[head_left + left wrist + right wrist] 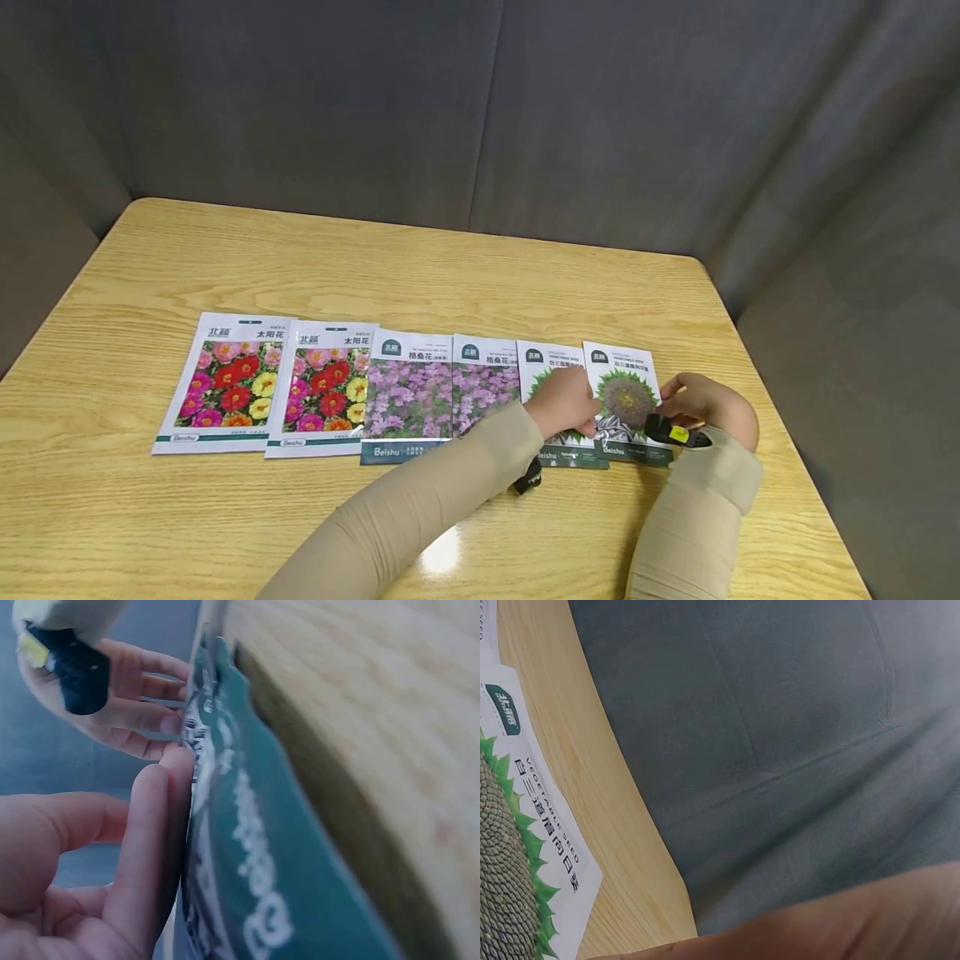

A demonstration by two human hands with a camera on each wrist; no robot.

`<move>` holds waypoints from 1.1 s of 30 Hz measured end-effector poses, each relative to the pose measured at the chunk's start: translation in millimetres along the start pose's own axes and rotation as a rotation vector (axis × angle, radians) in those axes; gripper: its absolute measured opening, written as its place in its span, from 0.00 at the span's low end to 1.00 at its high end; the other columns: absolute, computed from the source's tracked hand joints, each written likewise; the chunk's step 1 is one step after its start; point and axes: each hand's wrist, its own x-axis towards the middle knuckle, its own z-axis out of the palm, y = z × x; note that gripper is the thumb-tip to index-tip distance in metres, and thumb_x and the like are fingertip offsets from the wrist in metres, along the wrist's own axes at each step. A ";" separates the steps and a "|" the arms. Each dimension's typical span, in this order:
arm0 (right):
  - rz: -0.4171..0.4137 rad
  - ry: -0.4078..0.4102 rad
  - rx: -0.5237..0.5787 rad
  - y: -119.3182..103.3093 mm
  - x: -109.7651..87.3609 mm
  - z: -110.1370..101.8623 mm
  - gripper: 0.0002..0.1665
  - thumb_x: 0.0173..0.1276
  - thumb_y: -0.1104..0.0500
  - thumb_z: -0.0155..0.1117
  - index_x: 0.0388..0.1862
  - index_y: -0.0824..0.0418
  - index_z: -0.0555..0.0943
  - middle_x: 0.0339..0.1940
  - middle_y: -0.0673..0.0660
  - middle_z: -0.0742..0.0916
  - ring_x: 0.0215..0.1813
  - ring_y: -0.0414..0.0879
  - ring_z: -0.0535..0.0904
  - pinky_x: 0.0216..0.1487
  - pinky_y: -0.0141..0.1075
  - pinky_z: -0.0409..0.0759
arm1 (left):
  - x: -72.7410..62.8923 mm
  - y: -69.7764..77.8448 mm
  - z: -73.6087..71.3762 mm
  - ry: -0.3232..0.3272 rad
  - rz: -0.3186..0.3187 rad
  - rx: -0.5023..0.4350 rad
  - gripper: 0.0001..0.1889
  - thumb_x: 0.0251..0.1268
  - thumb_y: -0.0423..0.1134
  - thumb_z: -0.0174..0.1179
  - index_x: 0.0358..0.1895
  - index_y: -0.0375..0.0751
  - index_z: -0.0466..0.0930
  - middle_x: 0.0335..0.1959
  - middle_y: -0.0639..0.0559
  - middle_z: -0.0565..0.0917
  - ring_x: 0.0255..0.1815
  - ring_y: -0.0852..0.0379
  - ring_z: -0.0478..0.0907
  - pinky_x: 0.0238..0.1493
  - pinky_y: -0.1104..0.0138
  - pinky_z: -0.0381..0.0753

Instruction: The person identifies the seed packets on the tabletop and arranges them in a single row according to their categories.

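Observation:
At the right end of a row lies a sunflower seed packet (628,400), white at the top with a dark green foot. The fingers of my right hand (697,402) touch its right edge. My left hand (564,402) is over the neighbouring sunflower seed packet (540,358) and hides its middle; its fingertips reach the seam between the two. In the left wrist view the fingers of the left hand (142,855) lie fairly straight along a packet's face (255,847), with the right hand (135,697) beyond. The right wrist view shows the rightmost packet's upper part (555,817).
Left of the hands, two purple-flower packets (408,396) and two packets of red, pink and yellow flowers (225,383) continue the row, some overlapping slightly. They lie on a wooden table (420,275) with a grey curtain (315,108) behind and at the sides.

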 end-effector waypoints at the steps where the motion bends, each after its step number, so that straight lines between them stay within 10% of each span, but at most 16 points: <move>1: 0.004 0.002 0.007 -0.2 -0.2 0.0 0.14 0.70 0.70 0.62 0.49 0.73 0.70 0.38 0.61 0.78 0.37 0.51 0.77 0.39 0.39 0.79 | -0.1 -0.5 -1.0 -0.009 -0.003 -0.033 0.23 0.74 0.32 0.58 0.14 0.39 0.79 0.14 0.51 0.83 0.18 0.59 0.85 0.50 0.71 0.83; 19: 0.017 0.067 0.172 -0.1 -2.2 0.6 0.26 0.77 0.53 0.60 0.58 0.71 0.64 0.29 0.56 0.76 0.31 0.49 0.76 0.36 0.41 0.79 | -6.6 -8.3 -15.1 -0.087 0.007 -0.275 0.09 0.77 0.32 0.53 0.51 0.29 0.79 0.26 0.45 0.84 0.20 0.57 0.82 0.26 0.68 0.85; 25: -0.056 0.017 0.239 1.1 1.1 3.3 0.36 0.81 0.53 0.54 0.71 0.73 0.51 0.20 0.52 0.73 0.20 0.43 0.69 0.25 0.34 0.72 | -21.0 -20.2 -49.8 -0.048 0.074 -0.074 0.11 0.78 0.36 0.53 0.56 0.36 0.78 0.27 0.48 0.86 0.25 0.52 0.83 0.25 0.68 0.79; 33: -0.089 0.013 0.205 -3.6 2.2 5.7 0.46 0.81 0.51 0.53 0.79 0.72 0.41 0.19 0.50 0.72 0.17 0.41 0.62 0.21 0.34 0.65 | -53.3 -56.9 -130.3 0.144 0.125 0.340 0.15 0.77 0.35 0.52 0.61 0.36 0.77 0.52 0.43 0.81 0.30 0.56 0.76 0.37 0.62 0.76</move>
